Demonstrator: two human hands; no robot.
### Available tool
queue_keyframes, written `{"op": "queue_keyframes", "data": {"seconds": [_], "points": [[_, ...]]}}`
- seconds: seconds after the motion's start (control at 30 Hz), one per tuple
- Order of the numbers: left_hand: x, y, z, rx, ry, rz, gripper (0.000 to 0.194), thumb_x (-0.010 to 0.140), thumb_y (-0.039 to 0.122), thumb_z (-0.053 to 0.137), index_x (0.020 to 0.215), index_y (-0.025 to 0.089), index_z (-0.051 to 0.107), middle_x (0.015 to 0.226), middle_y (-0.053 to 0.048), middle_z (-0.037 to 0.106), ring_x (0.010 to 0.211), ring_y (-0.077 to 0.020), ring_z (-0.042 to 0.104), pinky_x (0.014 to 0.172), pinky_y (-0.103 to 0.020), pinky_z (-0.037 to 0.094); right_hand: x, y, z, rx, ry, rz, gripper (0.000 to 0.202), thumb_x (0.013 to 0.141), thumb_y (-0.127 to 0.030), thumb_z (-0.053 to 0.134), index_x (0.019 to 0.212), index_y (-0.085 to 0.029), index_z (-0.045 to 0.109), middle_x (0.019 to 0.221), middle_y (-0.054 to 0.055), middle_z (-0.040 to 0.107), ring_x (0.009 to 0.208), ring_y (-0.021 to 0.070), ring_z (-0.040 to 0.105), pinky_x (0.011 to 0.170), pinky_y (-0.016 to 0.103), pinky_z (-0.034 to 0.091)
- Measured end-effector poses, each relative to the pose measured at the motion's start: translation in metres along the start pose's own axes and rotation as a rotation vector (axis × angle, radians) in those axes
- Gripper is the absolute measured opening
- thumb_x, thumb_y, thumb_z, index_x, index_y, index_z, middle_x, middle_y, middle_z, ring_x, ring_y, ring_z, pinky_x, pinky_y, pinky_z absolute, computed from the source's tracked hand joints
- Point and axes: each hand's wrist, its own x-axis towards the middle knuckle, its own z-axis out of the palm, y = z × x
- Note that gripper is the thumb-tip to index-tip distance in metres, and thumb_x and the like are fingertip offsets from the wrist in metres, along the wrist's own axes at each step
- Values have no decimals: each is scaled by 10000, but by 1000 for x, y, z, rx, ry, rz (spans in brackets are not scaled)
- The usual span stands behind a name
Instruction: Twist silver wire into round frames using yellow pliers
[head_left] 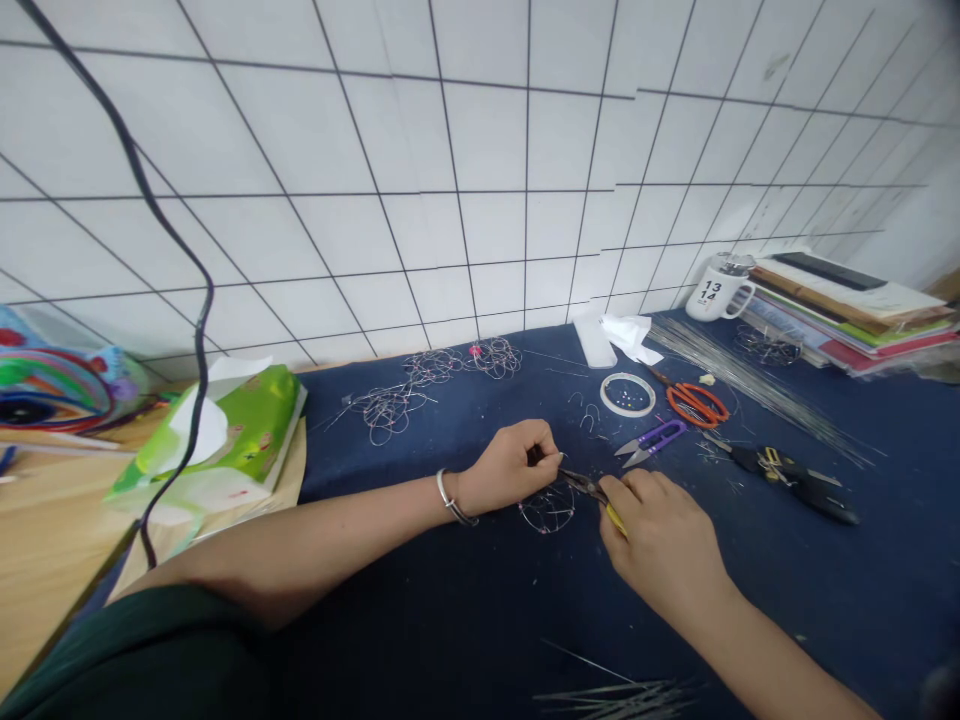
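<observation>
My left hand (519, 466) is closed in a pinch on a round wire piece with small pink beads (547, 510), which shows just below the fingers. The exact spot of the grip is hidden. My right hand (664, 535) is wrapped round pliers with yellow handles (583, 484). Their jaws point left and meet the fingertips of my left hand. Right of the pliers lie purple thread snips (654, 438), orange-handled scissors (697, 404) and a black-handled tool (795, 480).
Tangled wire pieces (394, 408) lie along the back. A shallow round dish (628, 395) holds small beads. Long straight wires (750, 380) spread at the right; more wires (630, 700) lie in front. A mug (712, 292), stacked books (847, 310), a tissue pack (225, 440) and a hanging cable (169, 225) surround the cloth.
</observation>
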Motion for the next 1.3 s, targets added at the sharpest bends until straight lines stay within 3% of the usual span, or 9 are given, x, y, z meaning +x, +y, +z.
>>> {"op": "queue_keyframes", "data": {"seconds": [0.43, 1.3], "points": [[-4, 2, 3, -49, 24, -69, 126, 763, 166, 492, 644, 136, 461, 633, 20, 475, 578, -71, 422, 564, -195, 371, 5, -3, -2, -18, 60, -48, 261, 795, -196, 446, 980, -151, 624, 769, 82, 559, 767, 192, 493, 691, 313, 355], [5, -6, -8, -42, -228, 169, 133, 853, 207, 423, 788, 140, 517, 760, -22, 522, 686, -98, 471, 667, -227, 402, 3, 6, -3, 35, -30, -22, 230, 784, -215, 450, 941, -198, 617, 776, 53, 538, 771, 181, 491, 706, 298, 354]]}}
